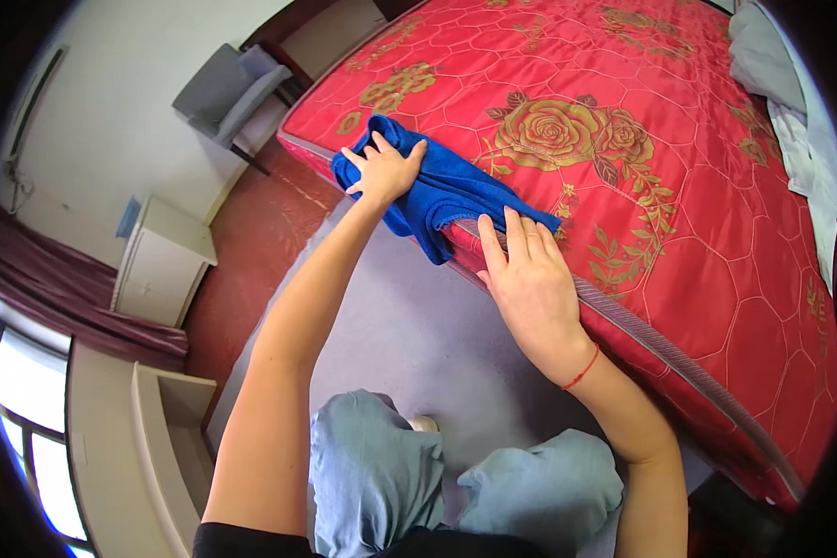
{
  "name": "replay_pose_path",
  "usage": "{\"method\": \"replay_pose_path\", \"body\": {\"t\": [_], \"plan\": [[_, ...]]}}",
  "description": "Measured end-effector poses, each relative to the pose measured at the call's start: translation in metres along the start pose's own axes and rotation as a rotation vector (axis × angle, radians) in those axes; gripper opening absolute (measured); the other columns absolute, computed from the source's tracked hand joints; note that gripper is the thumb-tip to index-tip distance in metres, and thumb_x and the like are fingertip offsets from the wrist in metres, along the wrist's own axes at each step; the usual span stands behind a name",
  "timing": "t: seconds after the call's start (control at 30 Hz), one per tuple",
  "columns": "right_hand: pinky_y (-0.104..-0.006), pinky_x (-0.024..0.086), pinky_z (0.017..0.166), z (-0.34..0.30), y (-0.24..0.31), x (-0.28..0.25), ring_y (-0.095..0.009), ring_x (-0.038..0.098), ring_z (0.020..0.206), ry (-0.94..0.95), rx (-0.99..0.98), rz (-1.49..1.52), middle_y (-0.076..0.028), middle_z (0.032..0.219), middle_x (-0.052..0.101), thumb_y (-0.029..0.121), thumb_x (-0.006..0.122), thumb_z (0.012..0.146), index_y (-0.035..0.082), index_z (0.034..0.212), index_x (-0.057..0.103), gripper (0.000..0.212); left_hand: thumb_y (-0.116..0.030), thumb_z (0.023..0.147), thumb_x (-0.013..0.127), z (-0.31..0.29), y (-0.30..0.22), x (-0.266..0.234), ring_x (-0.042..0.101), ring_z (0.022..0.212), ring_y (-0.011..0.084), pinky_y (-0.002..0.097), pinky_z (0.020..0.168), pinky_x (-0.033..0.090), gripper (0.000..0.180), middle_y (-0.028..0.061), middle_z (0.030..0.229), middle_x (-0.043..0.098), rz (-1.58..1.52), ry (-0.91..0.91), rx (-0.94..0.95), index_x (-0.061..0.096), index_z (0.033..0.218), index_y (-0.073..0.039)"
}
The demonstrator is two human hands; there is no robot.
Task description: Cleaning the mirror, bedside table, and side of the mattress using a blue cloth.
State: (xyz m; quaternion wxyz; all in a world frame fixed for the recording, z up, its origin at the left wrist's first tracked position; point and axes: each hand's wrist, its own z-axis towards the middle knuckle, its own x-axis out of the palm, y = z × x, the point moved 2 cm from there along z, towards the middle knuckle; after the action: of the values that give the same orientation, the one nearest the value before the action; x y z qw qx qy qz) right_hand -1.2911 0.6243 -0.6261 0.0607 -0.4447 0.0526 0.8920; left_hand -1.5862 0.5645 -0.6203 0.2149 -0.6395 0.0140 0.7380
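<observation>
A blue cloth [456, 191], rumpled and partly folded, lies over the edge of a red mattress [697, 139] with gold rose patterns. Part of it hangs down past the grey piping. My left hand [386, 172] rests on the cloth's far left end, fingers spread. Fingers outstretched, my right hand [535, 279] lies at the cloth's near right end, its fingertips on the fabric and its palm beside the mattress edge. A thin red string bracelet [581, 368] circles my right wrist.
A grey chair [232, 93] stands at the far left by the wall. Closer on the left are a white cabinet [163, 260], a purple curtain [56, 279] and a window [33, 409]. Pale fabric [781, 84] lies on the mattress's right side. My bent knees are below.
</observation>
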Motion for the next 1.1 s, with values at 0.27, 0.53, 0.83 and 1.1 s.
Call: {"method": "replay_pose_path", "body": {"t": [0.27, 0.53, 0.83, 1.1], "plan": [[-0.0399, 0.043, 0.106, 0.0, 0.002, 0.003, -0.034, 0.059, 0.114, -0.048, -0.009, -0.006, -0.025, 0.129, 0.057, 0.013, 0.049, 0.092, -0.002, 0.133, 0.055, 0.044, -0.07, 0.09, 0.039, 0.008, -0.006, -0.013, 0.019, 0.142, 0.0585, 0.0669, 0.114, 0.01, 0.095, 0.0369, 0.139, 0.047, 0.384, 0.023, 0.151, 0.037, 0.147, 0.006], [-0.0408, 0.044, 0.106, 0.003, 0.002, -0.007, -0.033, 0.058, 0.116, 0.007, 0.009, 0.046, -0.024, 0.13, 0.057, 0.024, 0.065, 0.085, -0.001, 0.133, 0.055, 0.054, -0.043, 0.096, 0.049, 0.015, -0.007, 0.005, 0.023, 0.139, 0.0602, 0.0676, 0.111, 0.025, 0.07, 0.0372, 0.135, 0.043, 0.144, -0.119, 0.625, 0.035, 0.149, 0.001], [-0.0488, 0.047, 0.101, 0.011, 0.012, -0.005, -0.039, 0.057, 0.117, 0.191, -0.003, -0.171, -0.024, 0.133, 0.054, 0.043, 0.065, 0.086, 0.002, 0.134, 0.055, 0.065, -0.054, 0.095, 0.051, -0.002, -0.007, -0.006, 0.015, 0.147, 0.0504, 0.0612, 0.116, 0.02, 0.077, 0.0268, 0.149, 0.038, -0.269, -0.017, 0.623, 0.034, 0.15, -0.001], [-0.0519, 0.042, 0.103, 0.014, 0.014, -0.005, -0.044, 0.055, 0.123, 0.197, 0.078, -0.078, -0.032, 0.136, 0.052, 0.055, 0.056, 0.094, -0.007, 0.143, 0.038, 0.081, -0.026, 0.087, 0.066, -0.001, 0.011, -0.013, 0.038, 0.131, 0.0579, 0.0528, 0.114, 0.03, 0.07, 0.0273, 0.134, 0.05, -0.91, -0.157, 0.829, 0.035, 0.143, 0.001]]}}
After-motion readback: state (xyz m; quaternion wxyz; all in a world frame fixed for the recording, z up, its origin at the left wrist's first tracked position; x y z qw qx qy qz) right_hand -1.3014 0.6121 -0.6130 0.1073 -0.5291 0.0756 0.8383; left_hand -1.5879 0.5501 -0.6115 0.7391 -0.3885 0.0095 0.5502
